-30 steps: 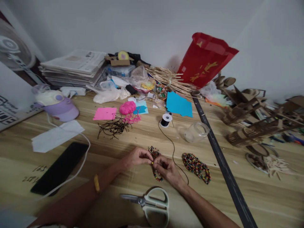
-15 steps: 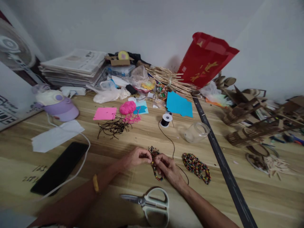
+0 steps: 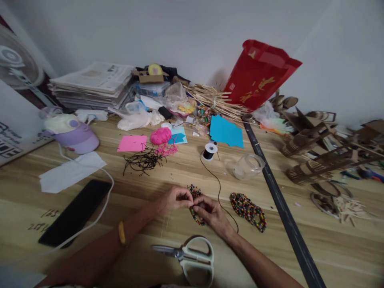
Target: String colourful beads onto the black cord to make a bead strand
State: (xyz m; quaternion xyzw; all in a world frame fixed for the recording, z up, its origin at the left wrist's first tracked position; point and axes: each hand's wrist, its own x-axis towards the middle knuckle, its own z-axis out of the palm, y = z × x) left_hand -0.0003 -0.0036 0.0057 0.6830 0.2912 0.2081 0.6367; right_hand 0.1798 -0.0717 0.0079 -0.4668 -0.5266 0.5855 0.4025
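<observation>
My left hand [image 3: 180, 198] pinches thumb and forefinger together; whatever lies between the tips is too small to make out. Close against it, my right hand [image 3: 210, 212] grips a strand of colourful beads [image 3: 196, 218], whose lower loop curves down to the table. Behind the fingertips sits a small pile of dark and coloured beads [image 3: 194, 189], partly covered by the hands. A thin black cord [image 3: 220, 188] runs from a spool [image 3: 209, 152] past my right hand. Several finished-looking bead strings [image 3: 248, 212] lie coiled to the right. White-handled scissors [image 3: 195, 256] rest in front of me, blades pointing left.
A glass jar [image 3: 248, 167] lies on its side beside a black strip [image 3: 283, 208]. Black cord scraps [image 3: 144, 160], pink yarn [image 3: 161, 136] and blue paper [image 3: 226, 131] are farther back. At left are a phone [image 3: 75, 212] and a white cable [image 3: 108, 196].
My right hand's fingers have shifted slightly, closing up against my left fingertips. The yellow bead seen between the hands is now hidden. The things on the table have stayed put.
</observation>
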